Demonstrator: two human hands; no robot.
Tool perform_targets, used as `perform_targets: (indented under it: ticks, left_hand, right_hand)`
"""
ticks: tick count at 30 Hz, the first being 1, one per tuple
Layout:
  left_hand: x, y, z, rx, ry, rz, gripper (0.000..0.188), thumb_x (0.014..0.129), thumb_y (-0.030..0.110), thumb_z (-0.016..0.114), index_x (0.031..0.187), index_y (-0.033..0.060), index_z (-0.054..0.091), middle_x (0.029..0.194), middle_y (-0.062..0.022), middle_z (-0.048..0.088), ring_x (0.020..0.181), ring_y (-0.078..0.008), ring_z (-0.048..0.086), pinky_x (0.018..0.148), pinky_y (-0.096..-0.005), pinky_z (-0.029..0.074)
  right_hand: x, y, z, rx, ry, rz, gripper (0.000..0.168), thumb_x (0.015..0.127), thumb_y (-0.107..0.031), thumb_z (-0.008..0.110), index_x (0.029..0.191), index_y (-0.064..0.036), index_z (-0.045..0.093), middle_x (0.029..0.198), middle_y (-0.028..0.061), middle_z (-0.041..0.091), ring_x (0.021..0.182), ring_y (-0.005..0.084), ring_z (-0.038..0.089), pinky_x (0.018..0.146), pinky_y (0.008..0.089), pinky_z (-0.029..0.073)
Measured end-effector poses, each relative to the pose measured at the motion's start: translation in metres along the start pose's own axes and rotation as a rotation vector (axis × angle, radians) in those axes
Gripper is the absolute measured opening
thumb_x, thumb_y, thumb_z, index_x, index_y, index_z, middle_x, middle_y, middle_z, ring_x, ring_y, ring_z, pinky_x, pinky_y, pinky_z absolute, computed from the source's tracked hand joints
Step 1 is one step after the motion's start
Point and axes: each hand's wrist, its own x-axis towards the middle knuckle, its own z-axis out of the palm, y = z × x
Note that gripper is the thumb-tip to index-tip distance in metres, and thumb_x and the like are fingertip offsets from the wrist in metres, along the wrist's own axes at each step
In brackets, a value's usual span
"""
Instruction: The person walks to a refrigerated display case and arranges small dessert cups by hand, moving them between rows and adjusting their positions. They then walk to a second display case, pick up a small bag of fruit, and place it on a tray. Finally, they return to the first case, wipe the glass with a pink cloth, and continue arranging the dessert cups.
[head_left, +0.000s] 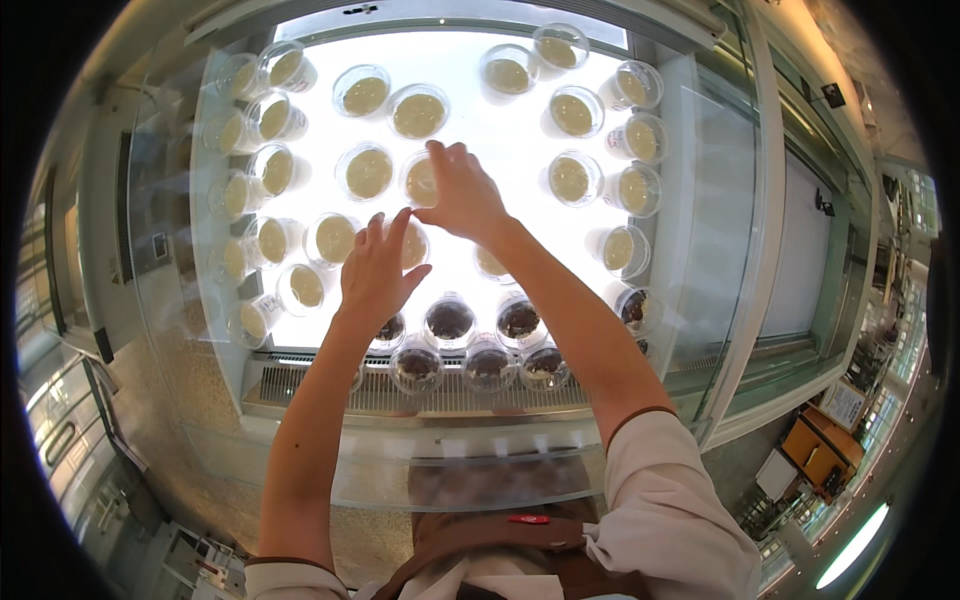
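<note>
My right hand (466, 187) spans a clear plastic cup (418, 182) with pale yellow contents, thumb at its near edge and fingers at its far edge. Just nearer to me, my left hand (375, 274) is around another pale yellow cup (414, 247), thumb and fingers on opposite sides of the rim. Both cups are partly covered by my hands. They stand on a brightly lit white shelf (480, 142) among several like cups, such as one (368, 172) to the left and one (418, 111) beyond. My right forearm partly hides a further cup (491, 262).
Cups with dark contents (450, 320) line the near edge, above a slotted vent grille (315, 382). More pale cups line the left glass wall (214, 187) and right side (637, 190). A curved glass edge (465, 506) crosses before my body. A framed glass panel (750, 225) stands right.
</note>
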Motion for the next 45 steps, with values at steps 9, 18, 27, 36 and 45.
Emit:
perform_targets:
  ticks: [9, 18, 27, 36, 45]
  left_hand:
    - [0.027, -0.003, -0.019, 0.093, 0.507, 0.123, 0.058, 0.078, 0.011, 0.077, 0.129, 0.0074, 0.051, 0.124, -0.0184, 0.052, 0.114, -0.0372, 0.052, 0.096, -0.0474, 0.045]
    - [0.092, -0.021, -0.032, 0.185, 0.436, 0.003, 0.083, 0.064, 0.011, 0.084, 0.138, 0.0095, 0.046, 0.126, -0.0162, 0.044, 0.116, -0.0348, 0.045, 0.095, -0.0470, 0.044]
    - [0.094, -0.027, -0.027, 0.110, 0.151, -0.198, 0.076, 0.068, 0.019, 0.081, 0.136, 0.0182, 0.047, 0.133, -0.0205, 0.045, 0.112, -0.0398, 0.056, 0.085, -0.0475, 0.056]
    - [0.101, -0.078, -0.051, 0.160, 0.247, -0.193, 0.080, 0.069, 0.028, 0.083, 0.138, 0.0168, 0.044, 0.125, -0.0226, 0.052, 0.107, -0.0407, 0.059, 0.085, -0.0486, 0.056]
    - [0.156, -0.050, -0.084, 0.254, 0.374, 0.011, 0.091, 0.070, 0.030, 0.086, 0.144, 0.0122, 0.037, 0.126, -0.0228, 0.053, 0.110, -0.0384, 0.058, 0.084, -0.0472, 0.055]
  right_hand:
    - [-0.063, 0.082, -0.058, 0.164, 0.535, -0.072, 0.047, 0.082, -0.016, 0.073, 0.122, -0.002, 0.053, 0.121, 0.0191, 0.055, 0.113, 0.0350, 0.055, 0.096, 0.0426, 0.045]
    - [-0.116, 0.186, -0.102, -0.173, 0.443, 0.368, 0.079, 0.069, -0.012, 0.082, 0.138, -0.019, 0.042, 0.136, 0.0171, 0.043, 0.126, 0.0385, 0.045, 0.099, 0.0508, 0.046]
    - [-0.117, 0.179, -0.109, -0.195, 0.533, 0.283, 0.075, 0.068, -0.007, 0.078, 0.135, -0.013, 0.047, 0.131, 0.0144, 0.049, 0.120, 0.0359, 0.050, 0.101, 0.0464, 0.045]
    - [-0.078, 0.053, -0.166, -0.024, 0.642, 0.025, 0.075, 0.067, -0.007, 0.080, 0.135, -0.015, 0.049, 0.129, 0.0142, 0.048, 0.115, 0.0325, 0.053, 0.089, 0.0417, 0.054]
    - [0.102, -0.014, -0.082, -0.166, 0.708, -0.281, 0.079, 0.064, -0.014, 0.085, 0.135, -0.019, 0.049, 0.131, 0.0193, 0.047, 0.115, 0.0398, 0.053, 0.085, 0.0455, 0.055]
